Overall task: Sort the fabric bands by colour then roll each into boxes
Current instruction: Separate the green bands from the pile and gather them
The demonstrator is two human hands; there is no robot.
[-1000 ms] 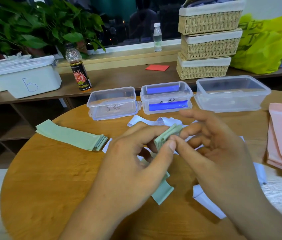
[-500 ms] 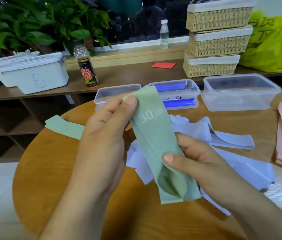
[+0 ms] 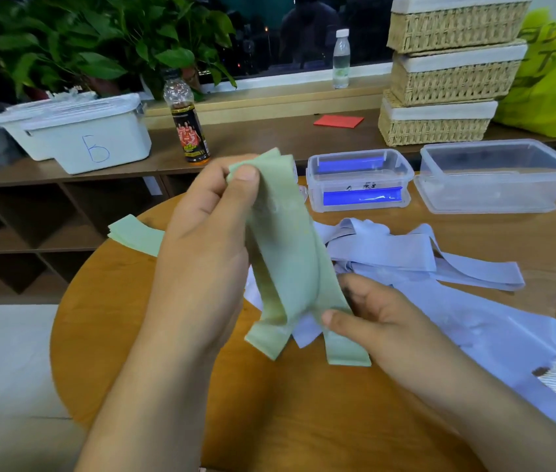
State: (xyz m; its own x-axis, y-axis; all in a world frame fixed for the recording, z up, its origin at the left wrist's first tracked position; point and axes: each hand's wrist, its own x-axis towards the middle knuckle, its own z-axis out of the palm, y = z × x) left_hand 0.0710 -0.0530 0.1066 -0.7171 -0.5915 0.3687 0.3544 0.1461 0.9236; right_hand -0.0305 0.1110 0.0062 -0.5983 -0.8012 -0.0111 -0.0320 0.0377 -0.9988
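The pale green fabric band (image 3: 290,253) could have twisted or slipped loose, judging by its limp cloth and the two tails that hung free. The left hand (image 3: 201,253) pinched its top end and the right hand (image 3: 382,321) pinched it lower down. It stretched between them above the middle of the round wooden table (image 3: 303,420), beside the loose lavender fabric bands (image 3: 440,267).

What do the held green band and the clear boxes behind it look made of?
Green band: soft matte fabric, possibly elastic; it bends and droops limply. Small box, large box: clear, glossy hard plastic, apparently; see-through walls, shiny lids.
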